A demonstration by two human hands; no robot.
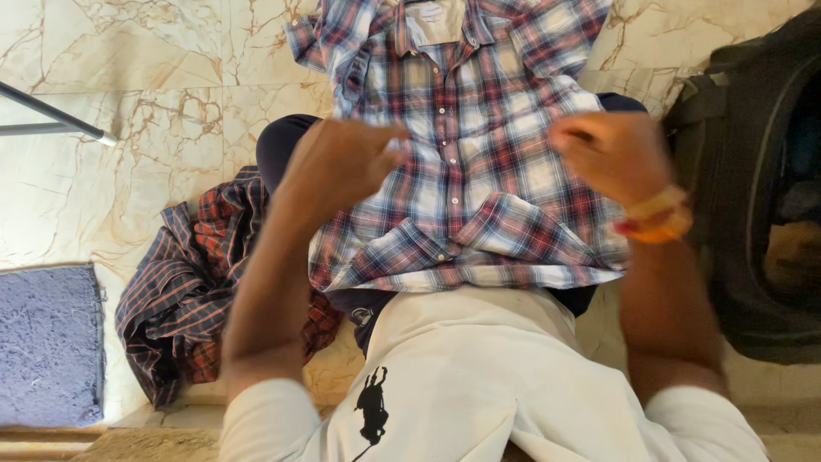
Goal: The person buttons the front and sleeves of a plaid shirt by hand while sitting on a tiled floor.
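Note:
A blue, red and white plaid shirt [479,171] lies spread over my lap, collar away from me, buttons down its middle. My left hand [346,162] grips the shirt's left edge near the sleeve, fingers pinched on the cloth. My right hand [611,154] holds the shirt's right edge; it is blurred by motion. An orange and yellow band [654,216] circles my right wrist. The shirt's hem is folded up near my white top.
A crumpled dark red and navy checked shirt [184,291] lies on the marble floor [128,60] at my left. A purple mat [47,342] is at the lower left. A black bag [753,188] stands at the right. A thin metal rod [51,115] crosses the upper left.

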